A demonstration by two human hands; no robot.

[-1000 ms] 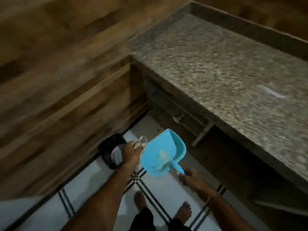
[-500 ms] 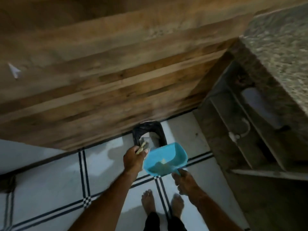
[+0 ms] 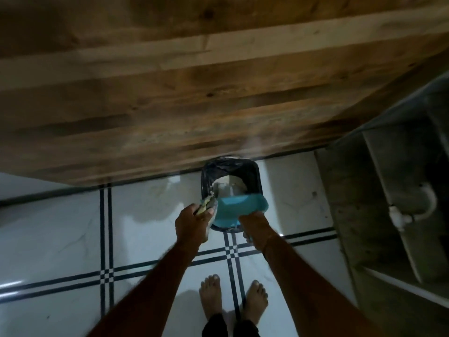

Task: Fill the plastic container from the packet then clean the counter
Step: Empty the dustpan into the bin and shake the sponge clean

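While I tip the dustpan (image 3: 233, 211) over the bin's (image 3: 254, 170) near rim, right hand (image 3: 255, 227) grips its handle and left hand (image 3: 192, 224) pinches a crumpled wad (image 3: 207, 203). Dustpan looks light, stiff plastic; hold by handle. Wad soft.

Floor (image 3: 60, 239): glossy white tiles, crossed by dark double lines.
Far edge: bin (image 3: 254, 170) with black liner, standing against the wooden wall.
Near edge: two bare feet (image 3: 211, 296), one dark line running between them.
Right edge: grey shelf unit (image 3: 352, 215).
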